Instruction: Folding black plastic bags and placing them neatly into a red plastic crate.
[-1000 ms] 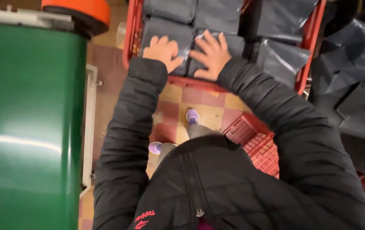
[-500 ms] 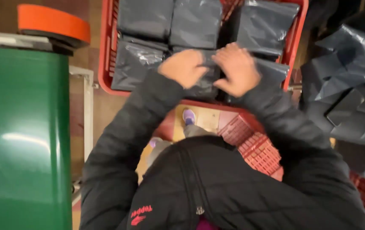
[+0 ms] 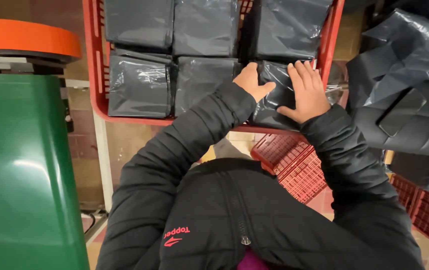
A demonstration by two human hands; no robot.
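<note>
A red plastic crate (image 3: 92, 75) holds several dark grey plastic-wrapped packages packed side by side. Both my hands are on the grey package (image 3: 277, 98) in the crate's near right corner. My left hand (image 3: 252, 82) grips its left edge, thumb on top and fingers tucked down out of sight between packages. My right hand (image 3: 307, 93) lies on its right side with the fingers spread and the thumb hooked round its near edge. My black padded jacket sleeves cover both arms.
A tall green glossy surface (image 3: 22, 170) fills the left side, with an orange disc (image 3: 32, 37) behind it. A loose pile of dark grey packages (image 3: 404, 95) lies to the right. More red crates (image 3: 297, 165) stand on the tiled floor below.
Both hands have moved right, from packages at the middle front of the crate to the one in its near right corner. The left hand now digs in beside it.
</note>
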